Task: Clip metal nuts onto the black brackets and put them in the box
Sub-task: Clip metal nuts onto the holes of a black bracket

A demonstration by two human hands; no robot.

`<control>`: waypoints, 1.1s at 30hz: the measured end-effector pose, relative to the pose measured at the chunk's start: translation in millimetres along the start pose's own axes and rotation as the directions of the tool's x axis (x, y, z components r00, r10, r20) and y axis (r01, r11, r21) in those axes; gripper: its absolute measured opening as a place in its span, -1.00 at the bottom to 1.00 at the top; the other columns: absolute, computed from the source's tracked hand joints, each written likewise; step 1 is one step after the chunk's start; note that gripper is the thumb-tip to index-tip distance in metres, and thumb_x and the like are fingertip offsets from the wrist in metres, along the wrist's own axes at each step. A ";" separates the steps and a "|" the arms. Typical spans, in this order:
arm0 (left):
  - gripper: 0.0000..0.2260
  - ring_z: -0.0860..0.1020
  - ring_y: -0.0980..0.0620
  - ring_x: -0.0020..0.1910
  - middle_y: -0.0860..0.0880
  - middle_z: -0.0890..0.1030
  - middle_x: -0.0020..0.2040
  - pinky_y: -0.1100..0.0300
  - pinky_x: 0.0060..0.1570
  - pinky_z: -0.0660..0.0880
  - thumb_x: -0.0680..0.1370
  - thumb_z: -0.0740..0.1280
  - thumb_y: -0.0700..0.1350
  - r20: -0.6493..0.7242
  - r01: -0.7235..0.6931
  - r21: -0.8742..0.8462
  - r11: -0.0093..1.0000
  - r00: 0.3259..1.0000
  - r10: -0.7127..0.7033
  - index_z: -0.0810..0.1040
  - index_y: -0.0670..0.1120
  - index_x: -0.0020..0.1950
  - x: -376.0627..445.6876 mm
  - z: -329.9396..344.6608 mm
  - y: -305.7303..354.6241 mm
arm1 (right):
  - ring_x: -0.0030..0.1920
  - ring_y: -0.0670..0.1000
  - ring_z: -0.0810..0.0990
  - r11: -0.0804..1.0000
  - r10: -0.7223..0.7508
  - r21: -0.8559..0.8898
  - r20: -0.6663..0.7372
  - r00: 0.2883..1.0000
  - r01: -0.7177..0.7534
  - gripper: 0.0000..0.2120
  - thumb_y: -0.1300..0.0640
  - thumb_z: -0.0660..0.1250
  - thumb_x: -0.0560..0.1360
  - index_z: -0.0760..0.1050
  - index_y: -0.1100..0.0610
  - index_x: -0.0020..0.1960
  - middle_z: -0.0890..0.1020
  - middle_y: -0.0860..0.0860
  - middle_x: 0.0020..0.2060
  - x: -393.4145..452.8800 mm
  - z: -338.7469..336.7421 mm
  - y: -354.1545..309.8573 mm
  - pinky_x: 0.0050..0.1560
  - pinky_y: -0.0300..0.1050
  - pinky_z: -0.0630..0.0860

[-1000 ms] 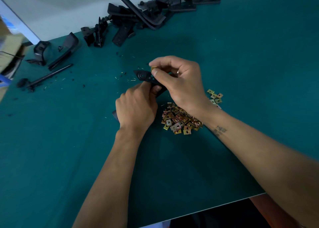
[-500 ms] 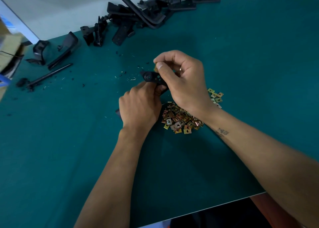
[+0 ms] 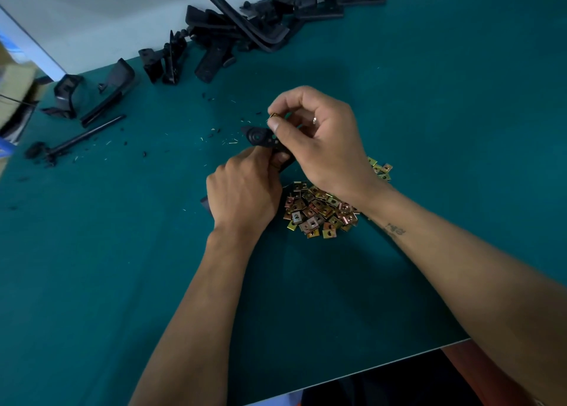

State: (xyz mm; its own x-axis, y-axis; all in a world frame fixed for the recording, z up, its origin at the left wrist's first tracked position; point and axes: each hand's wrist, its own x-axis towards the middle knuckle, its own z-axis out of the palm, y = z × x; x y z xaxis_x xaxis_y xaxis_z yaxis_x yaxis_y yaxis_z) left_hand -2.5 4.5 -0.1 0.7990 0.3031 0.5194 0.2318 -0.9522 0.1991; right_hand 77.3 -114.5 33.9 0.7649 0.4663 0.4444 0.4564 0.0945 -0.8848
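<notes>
Bracket [image 3: 260, 137], black, sits just above centre frame, lifted off the green counter [image 3: 429, 104]; we hold it from below in our left hand [image 3: 244, 200], whose fingers are curled round its lower end. Its rounded tip with a circular boss points toward the left of the frame. A dark end of the same part seems to show at the left edge of that hand, though we cannot tell for certain.

Our right hand [image 3: 322, 144] is directly above and to the right of the bracket, thumb and forefinger pinched together on a single small gold-coloured metal nut [image 3: 274, 116]. The nut is just above the bracket; whether it touches the bracket we cannot tell. The other fingers of that hand are curled, and a ring [image 3: 314, 120] shows on one of them.

Pile of loose nuts [image 3: 319, 212] lies on the counter just below our right wrist, lower right of the left hand, with a few strays [image 3: 380, 170] at the pile's upper right, partly hidden by the wrist.

Heap of further black brackets [image 3: 260, 21] runs along the upper edge of the counter, from top centre toward the upper left. A thin black rod [image 3: 79, 137] lies at left. Small black and pale scraps [image 3: 214, 132] are scattered left of the held bracket. A cardboard box [image 3: 15, 80] is blurred at the far left edge.
</notes>
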 end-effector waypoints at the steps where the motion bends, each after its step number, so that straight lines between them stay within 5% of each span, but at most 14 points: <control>1: -0.75 0.51 -0.33 -0.37 -0.18 0.61 -0.27 0.08 -0.37 0.25 0.60 0.23 0.00 -0.004 -0.002 -0.004 1.000 1.000 0.002 0.51 -0.12 -0.17 0.0 0.5 0.2 | -0.22 -0.10 0.63 1.000 0.007 0.004 0.008 1.000 -0.008 -0.93 0.26 0.41 0.56 0.62 0.14 0.01 0.65 -0.09 -0.20 1.1 -1.2 0.2 -0.17 -0.16 0.57; 7: -0.71 0.54 -0.33 -0.33 -0.15 0.63 -0.22 0.06 -0.35 0.29 0.62 0.22 0.05 0.008 -0.017 -0.026 1.000 1.000 0.017 0.56 -0.12 -0.14 0.1 -1.1 1.2 | -0.17 -0.13 0.62 0.991 0.067 0.110 0.029 0.997 -0.070 -0.90 0.28 0.41 0.56 0.63 0.09 -0.03 0.69 0.13 -0.13 2.4 -1.6 0.1 -0.25 -0.28 0.55; 11: -0.71 0.53 -0.33 -0.35 -0.16 0.62 -0.25 0.07 -0.35 0.26 0.62 0.23 0.05 0.004 -0.010 -0.033 0.999 1.000 0.011 0.53 -0.13 -0.15 0.0 -2.9 2.4 | -0.17 -0.19 0.58 0.993 0.041 0.108 0.015 0.999 -0.042 -0.91 0.27 0.38 0.57 0.61 0.10 -0.02 0.66 -0.01 -0.16 1.8 -1.8 0.5 -0.24 -0.33 0.53; 16: -0.71 0.52 -0.33 -0.36 -0.17 0.61 -0.26 0.06 -0.35 0.26 0.61 0.20 0.04 0.012 0.000 -0.031 1.000 1.000 0.000 0.53 -0.12 -0.14 -0.5 -2.8 1.6 | -0.14 -0.03 0.62 1.000 0.003 0.009 0.077 0.997 -0.004 -0.91 0.25 0.36 0.59 0.59 0.09 0.01 0.64 -0.07 -0.16 1.4 -1.3 2.0 -0.11 -0.01 0.62; 20: -0.70 0.53 -0.33 -0.34 -0.15 0.63 -0.23 0.06 -0.35 0.29 0.62 0.19 0.05 0.026 -0.014 -0.033 0.999 1.000 0.015 0.55 -0.12 -0.13 -0.3 -2.2 0.6 | -0.15 -0.08 0.63 1.000 -0.004 0.009 0.081 0.997 0.004 -0.94 0.24 0.37 0.58 0.60 0.12 0.00 0.66 0.00 -0.17 3.5 -3.9 1.6 -0.17 -0.21 0.57; 26: -0.70 0.52 -0.33 -0.33 -0.15 0.62 -0.22 0.03 -0.36 0.34 0.56 0.11 0.04 0.031 -0.013 -0.032 0.999 0.999 0.014 0.53 -0.12 -0.13 -1.2 -2.0 0.3 | -0.16 -0.10 0.65 0.999 -0.021 -0.022 0.063 0.998 0.023 -0.93 0.23 0.37 0.59 0.61 0.15 0.05 0.67 -0.06 -0.17 0.3 1.1 4.4 -0.10 -0.02 0.64; 33: -0.71 0.51 -0.33 -0.37 -0.17 0.61 -0.27 0.07 -0.37 0.28 0.60 0.20 0.04 0.004 -0.002 -0.031 1.000 1.000 0.002 0.52 -0.13 -0.17 -0.2 -1.1 0.7 | -0.13 -0.11 0.67 0.995 0.047 0.094 -0.035 0.998 -0.043 -0.95 0.28 0.41 0.57 0.64 0.19 0.02 0.70 -0.04 -0.18 -3.1 6.4 5.1 -0.14 -0.14 0.60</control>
State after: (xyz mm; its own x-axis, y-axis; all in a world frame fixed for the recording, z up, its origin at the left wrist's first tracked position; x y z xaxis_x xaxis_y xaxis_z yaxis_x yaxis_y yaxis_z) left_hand -3.1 3.8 0.8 0.8016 0.3013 0.5164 0.2129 -0.9510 0.2244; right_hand 74.3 -109.8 27.1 0.8007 0.4395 0.4070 0.3778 0.1568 -0.9125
